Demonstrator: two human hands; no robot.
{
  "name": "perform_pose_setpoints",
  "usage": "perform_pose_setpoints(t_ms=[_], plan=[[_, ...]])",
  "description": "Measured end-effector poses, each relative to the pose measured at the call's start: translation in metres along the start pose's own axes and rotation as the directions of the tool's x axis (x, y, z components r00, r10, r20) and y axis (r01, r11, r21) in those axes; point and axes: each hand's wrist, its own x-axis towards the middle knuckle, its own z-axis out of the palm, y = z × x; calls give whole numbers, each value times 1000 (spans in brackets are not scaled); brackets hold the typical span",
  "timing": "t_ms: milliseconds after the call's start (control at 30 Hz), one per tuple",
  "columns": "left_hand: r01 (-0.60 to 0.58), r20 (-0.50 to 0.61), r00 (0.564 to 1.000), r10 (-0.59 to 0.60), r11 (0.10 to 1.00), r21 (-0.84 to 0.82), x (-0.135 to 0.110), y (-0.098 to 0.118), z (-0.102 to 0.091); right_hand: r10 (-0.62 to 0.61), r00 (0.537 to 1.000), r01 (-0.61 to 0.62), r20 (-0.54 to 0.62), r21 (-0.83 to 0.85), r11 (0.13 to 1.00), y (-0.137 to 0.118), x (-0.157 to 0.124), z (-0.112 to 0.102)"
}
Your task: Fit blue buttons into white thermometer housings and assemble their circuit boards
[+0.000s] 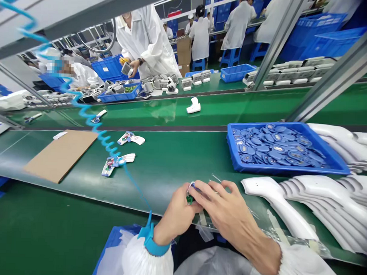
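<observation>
Head view: the left hand has its fingers clamped on a small blue-and-green part, held above the green table. The right hand covers it, grip unclear, beside white plastic housings and a blue tray of round blue parts.

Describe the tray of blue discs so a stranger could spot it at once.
On the nearer green conveyor belt, look right, beside the stacked white plastic shells. There sits a blue plastic tray, the only one heaped with flat round blue pieces.
</observation>
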Motion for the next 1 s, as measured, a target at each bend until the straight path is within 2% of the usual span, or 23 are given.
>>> perform_pose_setpoints(t_ms=[133, 200, 267, 333, 400, 500, 600, 700, 767, 900, 1000], plan=[[45, 4, 999, -45, 990, -132, 5, -12, 8, -27, 999, 26, 29, 55, 998, 2, -13, 5], [110, 8, 994, -110, 978, -178, 5, -14, 10, 59, 998, -60, 13, 89, 994, 6, -24, 3], [151, -8, 988, -154, 976, -159, 4, -11, 7, 220, 975, -216, -37, 92, 972, 16, -42, -4], [167, -19, 985, -170, 980, -108, 1, -6, -1, 401, 910, -403, -109, -1, 915, 31, -66, -13], [184, -8, 983, -185, 980, -79, 0, 0, -11, 513, 845, -535, -155, -186, 824, 48, -93, -22], [208, 43, 978, -206, 976, -62, 1, 5, -23, 585, 807, -561, -78, -410, 719, 68, -125, -27], [198, 115, 975, -189, 978, -71, 2, 6, -23, 603, 797, -557, -24, -415, 720, 76, -142, -26], [197, 145, 973, -180, 974, -113, 0, 5, -16, 578, 809, -580, -108, -310, 754, 72, -141, -36], [179, 161, 974, -160, 977, -114, -1, 5, -11, 535, 832, -555, -149, -240, 796, 62, -131, -49], [108, 222, 972, -78, 986, -128, -1, 3, -5, 328, 937, -346, -117, -187, 920, 28, -87, -63], [81, 259, 965, -37, 983, -162, -1, 0, -1, 228, 969, -241, -93, -173, 955, 8, -54, -54]])
